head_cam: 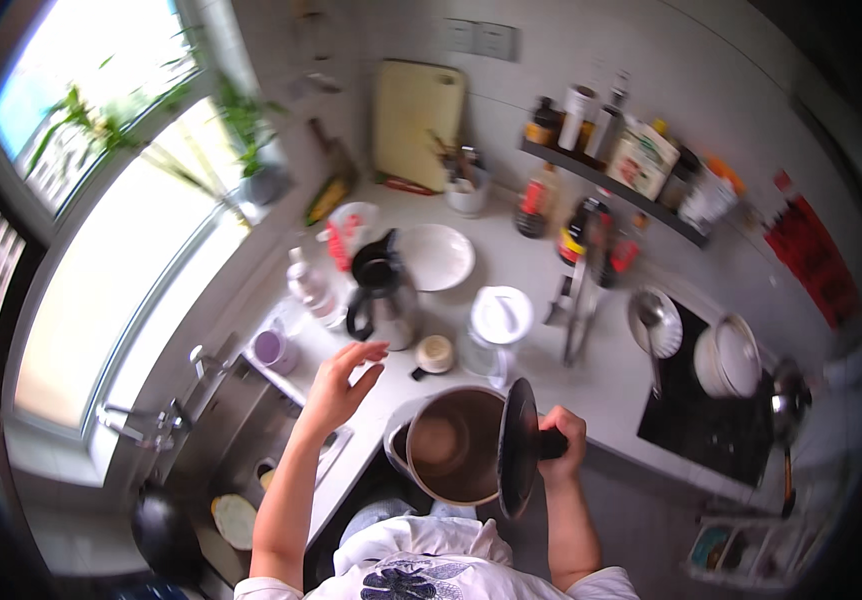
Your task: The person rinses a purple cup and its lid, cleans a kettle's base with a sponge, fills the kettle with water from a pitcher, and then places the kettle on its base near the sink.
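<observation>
My right hand (564, 444) grips the black knob of a dark round lid (519, 448), which is tilted on edge at the right rim of a deep pot (420, 476). The pot's open mouth shows a brown-grey inside; it stands at the counter's front edge, close to my body. My left hand (348, 379) is raised with fingers apart and nothing in it, up and left of the pot. Beyond that hand are a metal kettle (395, 311) with a black handle and a small jar (434, 354). A clear pitcher with a white lid (502, 315) stands behind the pot.
The sink (240, 427) lies left, with a black pan (165, 532) beside it. A white plate (437, 257), a purple cup (272, 349) and a pump bottle (312, 289) stand on the counter. At right are a black cooktop (690, 427), a white lidded pot (727, 356) and a ladle (789, 397).
</observation>
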Motion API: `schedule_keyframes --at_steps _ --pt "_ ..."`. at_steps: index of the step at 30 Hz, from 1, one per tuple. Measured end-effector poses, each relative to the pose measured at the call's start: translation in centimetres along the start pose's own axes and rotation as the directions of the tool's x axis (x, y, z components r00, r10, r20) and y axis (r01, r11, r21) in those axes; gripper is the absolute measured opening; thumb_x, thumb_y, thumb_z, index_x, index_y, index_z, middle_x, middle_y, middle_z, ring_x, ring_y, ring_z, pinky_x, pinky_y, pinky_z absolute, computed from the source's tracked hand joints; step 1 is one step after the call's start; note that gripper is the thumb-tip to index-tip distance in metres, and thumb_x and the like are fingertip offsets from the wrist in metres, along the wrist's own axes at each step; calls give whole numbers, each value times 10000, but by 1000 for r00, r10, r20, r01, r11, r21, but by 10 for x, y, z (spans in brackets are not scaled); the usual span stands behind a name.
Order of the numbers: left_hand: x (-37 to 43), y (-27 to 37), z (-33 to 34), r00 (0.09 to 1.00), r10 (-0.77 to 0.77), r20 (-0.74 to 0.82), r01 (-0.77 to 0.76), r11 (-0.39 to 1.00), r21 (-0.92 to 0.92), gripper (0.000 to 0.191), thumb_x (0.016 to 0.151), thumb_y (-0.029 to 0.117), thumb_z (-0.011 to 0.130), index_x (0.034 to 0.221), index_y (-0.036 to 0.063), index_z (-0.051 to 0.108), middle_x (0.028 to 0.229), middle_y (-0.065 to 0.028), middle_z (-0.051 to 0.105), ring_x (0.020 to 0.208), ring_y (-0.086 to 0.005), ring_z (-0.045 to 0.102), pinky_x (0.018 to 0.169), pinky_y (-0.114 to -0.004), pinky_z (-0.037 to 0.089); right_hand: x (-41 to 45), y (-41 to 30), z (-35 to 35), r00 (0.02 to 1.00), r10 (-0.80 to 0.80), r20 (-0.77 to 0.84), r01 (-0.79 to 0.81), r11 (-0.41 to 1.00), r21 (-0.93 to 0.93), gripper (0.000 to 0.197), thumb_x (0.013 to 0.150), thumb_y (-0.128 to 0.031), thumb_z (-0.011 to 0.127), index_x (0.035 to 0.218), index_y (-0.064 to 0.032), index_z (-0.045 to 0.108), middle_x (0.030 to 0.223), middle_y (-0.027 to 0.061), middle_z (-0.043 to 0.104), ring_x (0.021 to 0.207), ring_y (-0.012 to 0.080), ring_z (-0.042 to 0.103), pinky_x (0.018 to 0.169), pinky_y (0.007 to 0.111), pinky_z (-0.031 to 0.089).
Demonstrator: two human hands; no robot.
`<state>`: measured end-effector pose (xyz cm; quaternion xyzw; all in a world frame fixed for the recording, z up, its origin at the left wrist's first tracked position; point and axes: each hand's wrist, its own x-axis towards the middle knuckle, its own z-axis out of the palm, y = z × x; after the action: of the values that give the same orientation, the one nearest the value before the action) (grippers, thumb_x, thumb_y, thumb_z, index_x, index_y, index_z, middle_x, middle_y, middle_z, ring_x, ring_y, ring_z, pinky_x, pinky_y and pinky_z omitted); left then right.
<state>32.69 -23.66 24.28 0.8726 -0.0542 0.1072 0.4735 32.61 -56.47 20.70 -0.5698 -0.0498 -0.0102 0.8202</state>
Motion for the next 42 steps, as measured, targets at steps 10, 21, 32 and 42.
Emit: schedule_keyframes --at_steps 10,21,32,42 --pt "-263 -60 -91 751 -443 -490 393 896 -209 236 924 90 647 1153 37 659 1012 -91 708 914 -160 680 807 -301 529 -11 16 157 818 176 547 -6 954 -299 356 895 -325 543 719 -16 569 568 38 543 420 101 444 398 240 340" --pt "-458 -104 -185 141 -606 -783 329 775 -540 173 950 91 566 1037 -5 681 872 -54 696 821 -104 653 782 -239 496 -143 112 430 -25 510 860 983 168 -71 533 881 -560 600 828 -30 568 670 152 664 655 324 687 567 416 534" --pt "-479 -132 -173 194 -663 -723 298 742 -601 185 947 103 577 1079 14 672 883 -65 721 810 -103 660 735 -249 505 -226 187 484 -234 770 594 968 131 212 535 841 -553 652 886 -21 685 785 98 714 752 264 723 610 366 556" --pt "-442 -154 -191 230 -631 -741 341 766 -545 211 952 101 559 1105 0 662 881 -72 713 848 -120 666 779 -250 504 -161 114 489 54 802 594 996 4 -94 570 861 -594 587 871 -44 738 880 134 726 879 282 714 741 394 568"
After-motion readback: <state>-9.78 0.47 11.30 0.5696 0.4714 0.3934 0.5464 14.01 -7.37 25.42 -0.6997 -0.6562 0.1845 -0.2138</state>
